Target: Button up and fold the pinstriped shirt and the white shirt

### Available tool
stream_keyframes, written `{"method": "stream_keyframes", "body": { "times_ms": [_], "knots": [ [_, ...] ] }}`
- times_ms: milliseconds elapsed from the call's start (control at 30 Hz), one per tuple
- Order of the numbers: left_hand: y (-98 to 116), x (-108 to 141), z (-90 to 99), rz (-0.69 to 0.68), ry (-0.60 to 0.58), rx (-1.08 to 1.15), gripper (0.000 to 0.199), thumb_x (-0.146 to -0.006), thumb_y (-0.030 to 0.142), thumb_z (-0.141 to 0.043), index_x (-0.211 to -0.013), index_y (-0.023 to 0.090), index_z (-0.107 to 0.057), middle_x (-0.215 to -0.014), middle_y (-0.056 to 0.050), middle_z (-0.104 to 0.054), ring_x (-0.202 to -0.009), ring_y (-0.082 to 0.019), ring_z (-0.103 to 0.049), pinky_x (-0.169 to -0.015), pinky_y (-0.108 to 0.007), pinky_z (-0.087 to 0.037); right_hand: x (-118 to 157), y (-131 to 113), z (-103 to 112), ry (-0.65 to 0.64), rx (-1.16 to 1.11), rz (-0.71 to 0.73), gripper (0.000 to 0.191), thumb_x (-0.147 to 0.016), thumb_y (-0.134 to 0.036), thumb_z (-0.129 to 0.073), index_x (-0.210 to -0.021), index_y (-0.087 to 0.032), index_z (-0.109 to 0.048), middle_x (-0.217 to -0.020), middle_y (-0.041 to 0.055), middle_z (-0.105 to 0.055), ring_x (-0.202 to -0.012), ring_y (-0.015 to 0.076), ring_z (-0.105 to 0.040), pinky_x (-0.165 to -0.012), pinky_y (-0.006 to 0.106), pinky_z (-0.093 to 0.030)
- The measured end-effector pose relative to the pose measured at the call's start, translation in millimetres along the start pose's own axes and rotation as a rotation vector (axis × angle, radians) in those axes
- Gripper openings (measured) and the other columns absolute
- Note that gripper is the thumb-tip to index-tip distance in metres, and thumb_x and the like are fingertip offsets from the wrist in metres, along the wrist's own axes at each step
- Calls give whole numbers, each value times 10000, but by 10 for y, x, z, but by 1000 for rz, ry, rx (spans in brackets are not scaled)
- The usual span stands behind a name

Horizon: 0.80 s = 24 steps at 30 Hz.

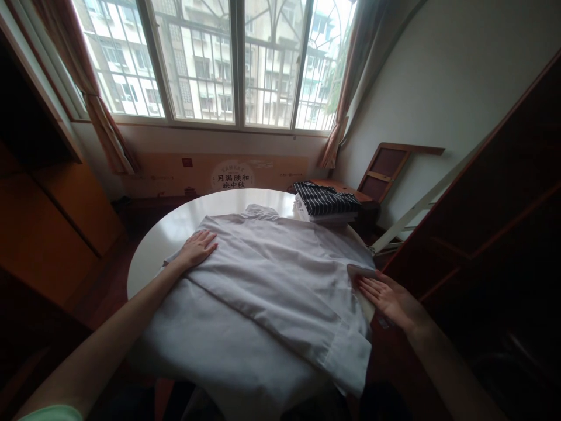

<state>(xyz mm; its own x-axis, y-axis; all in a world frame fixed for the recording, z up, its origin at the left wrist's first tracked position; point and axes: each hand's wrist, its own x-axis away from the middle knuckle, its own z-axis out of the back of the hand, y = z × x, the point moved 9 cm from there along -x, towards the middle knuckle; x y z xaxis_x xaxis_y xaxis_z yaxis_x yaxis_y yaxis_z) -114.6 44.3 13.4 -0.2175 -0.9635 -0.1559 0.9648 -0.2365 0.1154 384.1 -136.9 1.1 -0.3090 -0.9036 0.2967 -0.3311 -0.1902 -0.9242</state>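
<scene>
A white long-sleeved shirt lies spread over the round white table, its collar at the far side. One sleeve runs diagonally across the body, with its cuff near the front right. On the shirt's left edge my left hand rests flat, fingers spread. My right hand is at the right edge, fingers stretched out against the fabric, with its thumb on the upper side of a fold. Neither hand grips anything. The shirt's lower part hangs over the table's near edge.
Folded clothes, a black striped one on top, are stacked at the table's back right. Behind stands a small wooden table. Orange cabinets are on the left, a dark red wooden panel on the right, windows ahead.
</scene>
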Motion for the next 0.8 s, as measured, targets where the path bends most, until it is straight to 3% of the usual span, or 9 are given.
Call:
{"method": "stream_keyframes", "body": {
  "times_ms": [133, 267, 400, 500, 567, 633, 700, 767, 800],
  "knots": [
    [26, 26, 19, -5, -5, 4, 538, -844, 484, -290, -1293, 213, -411, -1402, -77, -330, -1299, -241, -253, -1035, -400, -217, -316, -70, 2, 151, -6, 27, 197, -698, -401, -466, -795, -230, -482, -938, 106, -545, -983, 221, -554, -803, 400, -502],
    [63, 73, 47, -11, 14, 14, 523, -844, 487, -300, -1285, 234, -420, -1398, -74, -338, -1291, -243, -269, -1031, -407, -220, -584, -239, -7, 264, 18, 112, 141, -694, -343, -429, -613, -239, -378, -662, 20, -489, -714, 183, -582, -682, 375, -530],
    [82, 101, 51, -2, 20, 20, 513, -839, 480, -318, -1282, 246, -425, -1399, -67, -338, -1291, -251, -268, -1028, -410, -225, -552, -461, 120, 541, 167, 187, 135, -709, -286, -387, -593, -247, -331, -555, 1, -445, -662, 207, -576, -629, 382, -531],
    [83, 103, 49, 2, 24, 45, 502, -837, 467, -330, -1270, 238, -442, -1394, -71, -345, -1287, -257, -274, -1028, -417, -231, -289, -774, 8, 764, 319, 437, 87, -724, -305, -386, -685, -239, -426, -706, 60, -549, -884, 273, -564, -745, 427, -500],
    [84, 100, 64, -6, 48, 64, 495, -831, 455, -352, -1253, 218, -458, -1377, -83, -372, -1276, -258, -295, -1028, -419, -241, -35, -985, -335, 789, 482, 716, 141, -734, -318, -404, -766, -213, -494, -847, 111, -578, -1007, 303, -512, -846, 451, -445],
    [100, 99, 108, -40, 104, 98, 497, -818, 435, -386, -1245, 192, -456, -1341, -95, -418, -1252, -245, -336, -1028, -400, -260, 137, -1023, -909, 562, 731, 922, 175, -750, -317, -410, -751, -197, -537, -862, 138, -585, -1029, 317, -499, -896, 485, -395],
    [118, 107, 169, -86, 179, 157, 503, -806, 402, -412, -1249, 164, -432, -1299, -106, -459, -1219, -226, -382, -1024, -377, -284, 256, -760, -1604, 22, 971, 993, 144, -735, -306, -462, -733, -217, -575, -839, 105, -610, -1011, 307, -515, -907, 495, -379],
    [120, 120, 216, -117, 241, 229, 515, -798, 373, -423, -1259, 144, -397, -1274, -116, -478, -1191, -214, -416, -1015, -368, -308, 483, -410, -2013, -389, 1072, 997, 148, -725, -306, -518, -828, -247, -606, -958, 59, -623, -1009, 286, -523, -929, 477, -367],
    [114, 126, 229, -122, 262, 260, 520, -796, 362, -423, -1263, 137, -382, -1271, -121, -478, -1183, -213, -426, -1009, -370, -318, 560, -265, -2094, -502, 1100, 957, 171, -741, -301, -511, -873, -255, -610, -976, 44, -626, -947, 263, -555, -903, 456, -395]
  ]
}}
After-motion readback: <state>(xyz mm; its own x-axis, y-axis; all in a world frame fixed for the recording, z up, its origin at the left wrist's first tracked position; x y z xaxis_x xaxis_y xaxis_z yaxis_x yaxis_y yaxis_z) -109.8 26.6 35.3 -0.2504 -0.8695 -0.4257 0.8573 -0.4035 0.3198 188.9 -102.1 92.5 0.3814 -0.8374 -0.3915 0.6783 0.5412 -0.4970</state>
